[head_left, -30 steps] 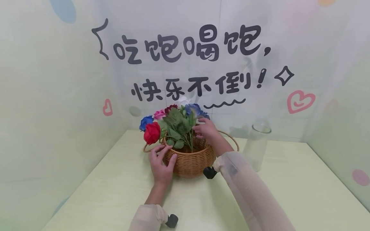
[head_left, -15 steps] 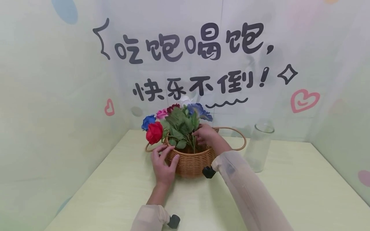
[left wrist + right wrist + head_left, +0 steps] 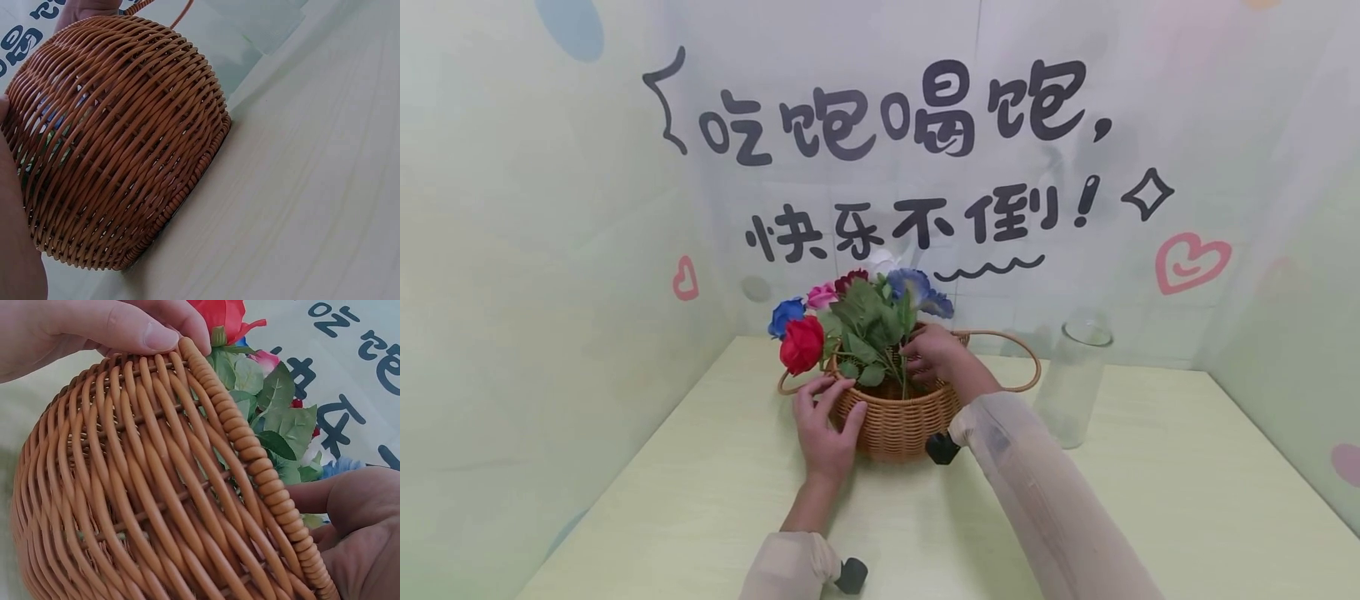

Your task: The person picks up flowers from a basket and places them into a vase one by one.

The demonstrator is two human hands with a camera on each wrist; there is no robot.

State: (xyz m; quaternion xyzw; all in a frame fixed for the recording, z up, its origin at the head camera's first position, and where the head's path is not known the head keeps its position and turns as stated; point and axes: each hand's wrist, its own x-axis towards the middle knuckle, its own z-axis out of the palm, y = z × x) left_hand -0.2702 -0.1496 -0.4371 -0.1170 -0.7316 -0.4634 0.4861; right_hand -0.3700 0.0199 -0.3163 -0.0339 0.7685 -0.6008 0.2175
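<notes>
A brown wicker basket (image 3: 898, 429) stands on the table, holding artificial flowers with green leaves (image 3: 868, 321). A red rose (image 3: 802, 344) leans over its left side, and blue flowers (image 3: 917, 287) rise at the right. My left hand (image 3: 825, 429) holds the basket's left rim; in the right wrist view its thumb (image 3: 159, 336) lies against the weave near the rim. My right hand (image 3: 936, 352) reaches over the right side into the basket, fingers bent beside the stems. Its fingertips are partly hidden, so whether they pinch a stem cannot be seen.
A tall clear glass vase (image 3: 1078, 392) stands right of the basket. The basket's looped handle (image 3: 1026, 354) sticks out toward it. Printed fabric walls (image 3: 550, 250) enclose the pale table (image 3: 700, 500) at the back and sides.
My right hand has moved down from beside the blue flowers to the stems inside the basket. The right handle now swings farther out to the right. My left hand keeps its place on the rim.
</notes>
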